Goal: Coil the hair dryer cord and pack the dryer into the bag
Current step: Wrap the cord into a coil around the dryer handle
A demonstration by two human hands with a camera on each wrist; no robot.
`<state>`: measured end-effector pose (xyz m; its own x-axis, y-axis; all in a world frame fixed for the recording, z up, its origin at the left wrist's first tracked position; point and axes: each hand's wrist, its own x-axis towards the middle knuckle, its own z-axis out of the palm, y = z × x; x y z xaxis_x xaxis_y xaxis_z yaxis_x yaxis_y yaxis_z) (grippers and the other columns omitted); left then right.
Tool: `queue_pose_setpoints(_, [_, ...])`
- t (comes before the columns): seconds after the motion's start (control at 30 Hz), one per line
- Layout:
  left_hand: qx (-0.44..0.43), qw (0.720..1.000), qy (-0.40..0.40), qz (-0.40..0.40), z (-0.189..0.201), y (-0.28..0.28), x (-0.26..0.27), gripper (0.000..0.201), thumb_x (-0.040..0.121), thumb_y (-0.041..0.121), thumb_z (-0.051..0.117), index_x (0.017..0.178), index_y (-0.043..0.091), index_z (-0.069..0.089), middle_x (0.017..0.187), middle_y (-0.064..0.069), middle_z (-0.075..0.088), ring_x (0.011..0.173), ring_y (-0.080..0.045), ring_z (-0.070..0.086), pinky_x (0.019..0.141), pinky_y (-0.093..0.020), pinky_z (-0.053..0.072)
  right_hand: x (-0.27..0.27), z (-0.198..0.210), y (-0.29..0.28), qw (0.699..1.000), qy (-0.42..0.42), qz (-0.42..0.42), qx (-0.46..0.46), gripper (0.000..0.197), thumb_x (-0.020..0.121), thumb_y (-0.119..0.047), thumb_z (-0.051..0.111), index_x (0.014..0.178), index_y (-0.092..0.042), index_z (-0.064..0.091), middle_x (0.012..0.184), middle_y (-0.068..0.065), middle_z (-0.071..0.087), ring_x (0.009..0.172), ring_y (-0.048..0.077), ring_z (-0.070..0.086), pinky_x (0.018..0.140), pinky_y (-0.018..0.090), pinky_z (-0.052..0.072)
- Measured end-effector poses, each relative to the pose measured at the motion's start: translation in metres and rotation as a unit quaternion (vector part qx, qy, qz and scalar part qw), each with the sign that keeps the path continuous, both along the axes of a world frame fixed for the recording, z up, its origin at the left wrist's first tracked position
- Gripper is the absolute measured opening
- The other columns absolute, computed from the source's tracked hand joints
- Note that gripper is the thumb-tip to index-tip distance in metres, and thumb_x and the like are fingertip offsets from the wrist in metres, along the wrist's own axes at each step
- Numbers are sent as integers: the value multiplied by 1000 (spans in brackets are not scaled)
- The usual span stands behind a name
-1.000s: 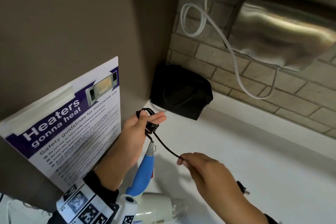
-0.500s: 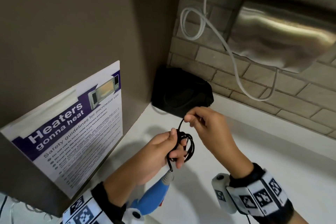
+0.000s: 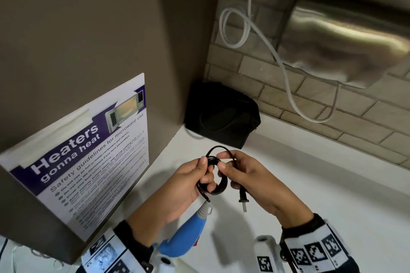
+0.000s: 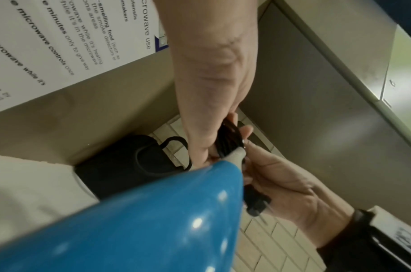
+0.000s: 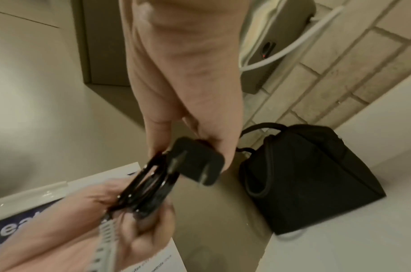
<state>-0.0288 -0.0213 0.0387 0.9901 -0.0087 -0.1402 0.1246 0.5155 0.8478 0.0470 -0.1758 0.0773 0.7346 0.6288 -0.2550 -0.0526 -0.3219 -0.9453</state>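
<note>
Left hand (image 3: pixel 179 186) grips the coiled thin black cord (image 3: pixel 214 184); right hand (image 3: pixel 248 179) pinches its last loop; soft black bag (image 3: pixel 221 115) at twelve o'clock.

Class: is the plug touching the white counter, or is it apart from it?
Apart. The head view shows the plug dangling below the right hand, above the counter.

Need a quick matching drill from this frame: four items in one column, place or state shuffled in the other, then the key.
Items:
1. cord
2. plug
3. bag
4. poster

States:
A. stuck on the grey panel at the left
B. standing in the corner of the counter
C. dangling below the right hand
D. looped in a coil, held by the left hand

Pairs: 1-D, 2-C, 3-B, 4-A
</note>
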Motion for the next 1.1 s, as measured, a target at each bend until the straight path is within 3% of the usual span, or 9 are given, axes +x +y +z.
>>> queue_pose_setpoints(0.17, [119, 992, 19, 27, -5, -8, 4, 32, 102, 29, 30, 78, 12, 44, 60, 4, 35, 57, -10, 36, 63, -23, 34, -7, -1, 0, 1000, 10, -9, 14, 22, 93, -21, 60, 114, -15, 55, 74, -2, 60, 53, 8, 37, 51, 18, 33])
queue_pose_setpoints(0.27, [195, 980, 9, 43, -5, -9, 4, 33, 103, 27, 28, 77, 12, 42, 57, 7, 36, 57, -11, 34, 62, -24, 33, -8, 0, 0, 1000, 18, 8, 7, 16, 95, -24, 57, 96, -8, 55, 75, 1, 56, 49, 3, 36, 47, 15, 33])
queue_pose_setpoints(0.4, [133, 991, 6, 31, 1, -8, 4, 34, 101, 31, 32, 81, 8, 49, 57, 4, 42, 57, -10, 44, 64, -23, 38, -8, 6, 0, 992, 106, 44, 54, 28, 96, -34, 50, 81, -14, 62, 68, -4, 55, 49, 4, 28, 44, 15, 23])
queue_pose_setpoints(0.5, [66, 997, -1, 29, 11, -8, 8, 33, 101, 29, 35, 84, 8, 54, 58, 6, 44, 58, -6, 55, 66, -21, 45, -7, 2, 5, 982, 155, -20, 107, 31, 97, -36, 45, 79, -15, 59, 61, -7, 54, 48, 5, 25, 44, 16, 21])
queue_pose_setpoints(0.57, [102, 994, -5, 35, 11, -10, 10, 30, 101, 27, 36, 90, 9, 58, 60, 11, 51, 63, -2, 60, 73, -25, 45, -5, -5, 8, 971, 186, -65, 136, 31, 97, -39, 45, 81, -14, 53, 59, -7, 48, 48, 6, 21, 42, 16, 22])
queue_pose_setpoints(0.67, [241, 969, -6, 55, 4, -15, 9, 25, 99, 32, 40, 96, 14, 57, 73, 13, 58, 73, -2, 57, 75, -23, 45, -3, -7, 10, 963, 204, -93, 150, 36, 94, -46, 44, 77, -15, 52, 60, -6, 41, 50, 7, 18, 41, 16, 22])
queue_pose_setpoints(0.8, [410, 909, -15, 68, -2, -21, 6, 26, 100, 35, 36, 101, 11, 47, 96, -8, 59, 80, -15, 57, 78, -31, 51, -3, -6, 10, 957, 217, -125, 144, 46, 94, -54, 37, 73, -15, 49, 60, -5, 35, 46, 6, 25, 40, 17, 20])
queue_pose_setpoints(0.93, [498, 864, 18, 71, 4, -26, 5, 24, 99, 33, 35, 90, 12, 40, 90, -11, 61, 80, -24, 64, 78, -43, 53, -5, -10, 13, 957, 217, -141, 131, 40, 98, -44, 43, 68, -17, 48, 57, -6, 36, 47, 7, 26, 41, 18, 20])
queue_pose_setpoints(1.1, [486, 869, 65, 66, 10, -30, 4, 20, 97, 12, 33, 80, 21, 36, 72, 0, 58, 58, -16, 55, 62, -33, 53, -6, -9, 8, 984, 135, -78, 85, 38, 103, -36, 35, 80, -12, 54, 61, -5, 43, 47, 8, 29, 47, 20, 26])
